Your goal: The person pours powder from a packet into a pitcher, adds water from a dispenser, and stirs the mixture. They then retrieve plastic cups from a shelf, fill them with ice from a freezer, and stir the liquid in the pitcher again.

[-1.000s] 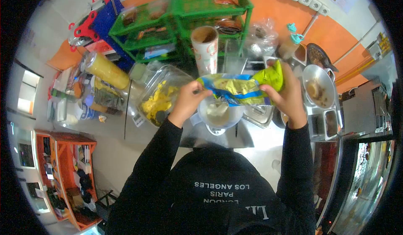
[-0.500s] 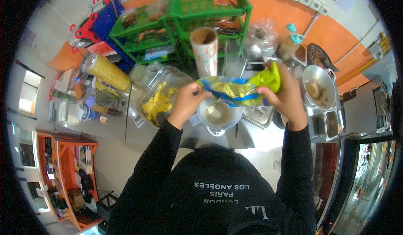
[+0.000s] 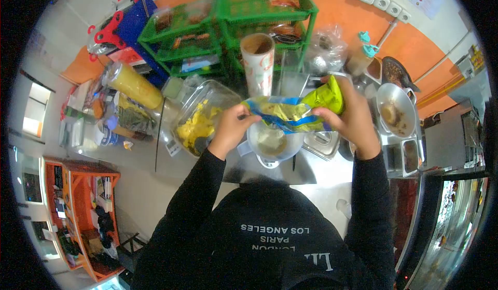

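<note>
A green and blue foil pouch (image 3: 293,112) is stretched sideways between my hands, its silvery-gold inside showing at the gaping opening. My left hand (image 3: 234,125) pinches the pouch's left edge between thumb and fingers. Wrapped round the bulging green end is my right hand (image 3: 355,119), thumb on the near side. Below the pouch a bowl (image 3: 275,144) with some pale contents rests on a white kitchen scale (image 3: 268,162); the pouch hides the bowl's far rim.
Left of the bowl is a clear tub (image 3: 224,94) with yellow chunks. A tall paper cup stack (image 3: 258,67) stands behind, before green racks (image 3: 267,23). At right are a lidded steel container (image 3: 320,144) and a metal pan (image 3: 397,108).
The camera view has shifted slightly, so the surroundings sit a little differently in frame. Both hands keep their hold on the pouch, whose green end looks slightly more upright.
</note>
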Demonstrator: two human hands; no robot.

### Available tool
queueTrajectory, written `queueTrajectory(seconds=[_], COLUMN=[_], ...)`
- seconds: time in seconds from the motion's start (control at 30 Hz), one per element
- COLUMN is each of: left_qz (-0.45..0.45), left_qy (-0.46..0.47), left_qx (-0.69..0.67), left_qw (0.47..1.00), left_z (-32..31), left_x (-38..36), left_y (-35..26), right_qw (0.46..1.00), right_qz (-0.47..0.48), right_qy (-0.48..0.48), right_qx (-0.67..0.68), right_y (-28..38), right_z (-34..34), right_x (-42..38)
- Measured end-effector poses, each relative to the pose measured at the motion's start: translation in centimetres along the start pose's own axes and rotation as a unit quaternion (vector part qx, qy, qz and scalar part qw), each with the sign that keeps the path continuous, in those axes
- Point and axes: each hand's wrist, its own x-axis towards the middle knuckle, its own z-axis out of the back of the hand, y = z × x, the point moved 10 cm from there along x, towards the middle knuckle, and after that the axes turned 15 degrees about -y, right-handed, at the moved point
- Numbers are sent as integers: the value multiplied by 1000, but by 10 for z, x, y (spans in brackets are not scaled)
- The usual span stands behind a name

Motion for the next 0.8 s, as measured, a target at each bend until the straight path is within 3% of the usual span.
queueTrajectory(seconds=[0.43, 0.57, 0.8], left_qz=[-26, -47, -68], left_qy=[-5, 1, 3], left_qx=[-35, 3, 49], left_qw=[999, 999, 996], left_z=[-1, -2, -5], left_x=[6, 5, 6], left_y=[-9, -40, -55], right_qw=[994, 983, 984], right_qz=[-77, -123, -119], right_qy=[-36, -72, -78], right_qx=[68, 116, 110], right_y=[-33, -49, -48], right_z=[6, 13, 24], right_x=[-11, -19, -16])
